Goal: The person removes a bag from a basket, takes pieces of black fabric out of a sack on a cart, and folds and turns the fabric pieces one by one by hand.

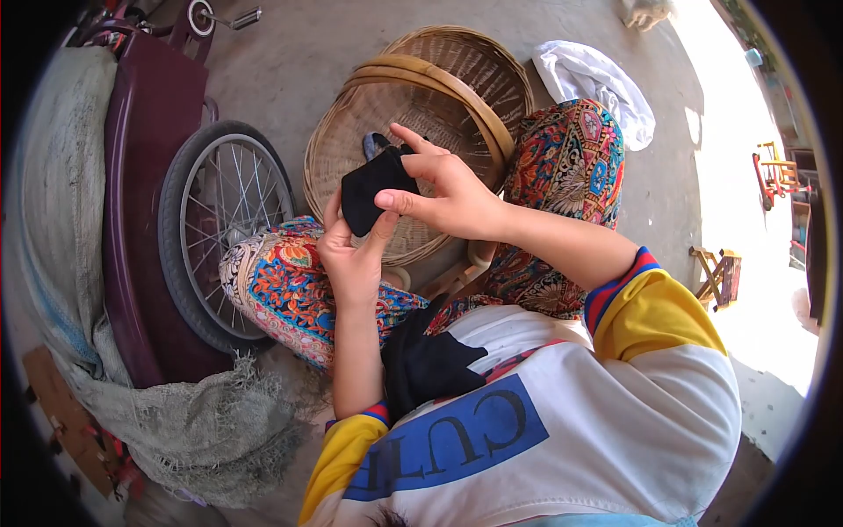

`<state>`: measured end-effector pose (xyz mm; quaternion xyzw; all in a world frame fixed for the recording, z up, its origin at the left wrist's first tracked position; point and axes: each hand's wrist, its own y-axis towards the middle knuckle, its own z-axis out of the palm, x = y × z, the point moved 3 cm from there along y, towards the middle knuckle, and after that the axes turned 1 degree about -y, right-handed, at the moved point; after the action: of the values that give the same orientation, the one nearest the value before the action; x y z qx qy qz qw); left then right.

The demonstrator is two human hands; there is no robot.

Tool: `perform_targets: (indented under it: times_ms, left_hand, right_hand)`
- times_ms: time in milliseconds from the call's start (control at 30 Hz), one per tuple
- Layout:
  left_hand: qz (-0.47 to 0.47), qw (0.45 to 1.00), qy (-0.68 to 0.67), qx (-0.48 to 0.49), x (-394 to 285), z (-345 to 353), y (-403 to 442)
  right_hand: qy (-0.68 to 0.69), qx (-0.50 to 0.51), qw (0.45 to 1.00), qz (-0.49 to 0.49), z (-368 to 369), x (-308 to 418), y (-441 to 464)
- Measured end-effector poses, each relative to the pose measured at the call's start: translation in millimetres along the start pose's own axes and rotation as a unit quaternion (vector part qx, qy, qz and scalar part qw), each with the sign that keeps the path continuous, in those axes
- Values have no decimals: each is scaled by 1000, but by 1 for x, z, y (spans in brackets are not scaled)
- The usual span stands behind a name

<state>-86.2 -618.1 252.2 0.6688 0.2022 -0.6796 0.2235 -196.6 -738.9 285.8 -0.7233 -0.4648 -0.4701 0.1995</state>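
Note:
Both of my hands hold a black piece of cloth (373,195) up in front of me, above a wicker basket (318,167). My left hand (351,255) pinches its lower edge, thumb in front and fingers partly hidden behind. My right hand (457,189) grips the right side with the thumb pressed on the face of the cloth; the index finger stretches past its top edge. More black cloth (430,369) lies on my lap against the white shirt. Inside the basket, a small grey-blue item (376,143) shows partly behind the held cloth.
A second wicker basket (505,70) stands behind the first. To the left are a bicycle-type wheel (230,228), a maroon vehicle body (145,202) and frayed sacking (211,430). White fabric (597,83) lies beyond my knee; a folding wooden stool (718,277) stands right.

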Motion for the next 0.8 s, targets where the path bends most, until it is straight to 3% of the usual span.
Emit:
perform_targets:
  times_ms: [100, 167, 233, 300, 367, 400, 633, 800]
  left_hand:
    - [32, 999, 28, 24, -2, 3, -2]
    - [11, 998, 19, 59, -4, 4, -1]
    - [-94, 949, -298, 47, -10, 6, -1]
    - [-123, 929, -347, 29, -16, 5, 2]
    - [-149, 878, -454, 24, -20, 3, 3]
    - [-145, 869, -473, 14, -18, 0, 3]
    - [-121, 857, -500, -3, -15, -4, 2]
    - [-148, 888, -433, -39, -6, -4, 0]
  right_hand:
    - [159, -29, 987, 19, 0, -6, 2]
    - [175, -41, 984, 16, -2, 0, 0]
    - [150, -8, 988, -22, -2, 6, 0]
    - [82, -38, 996, -28, -2, 10, -3]
    - [-23, 42, 994, -96, -3, 18, -3]
    - [-39, 22, 991, -125, -1, 18, -3]
    - [-100, 15, 985, -138, 0, 21, -3]
    - [-165, -6, 973, -159, 4, 21, -5]
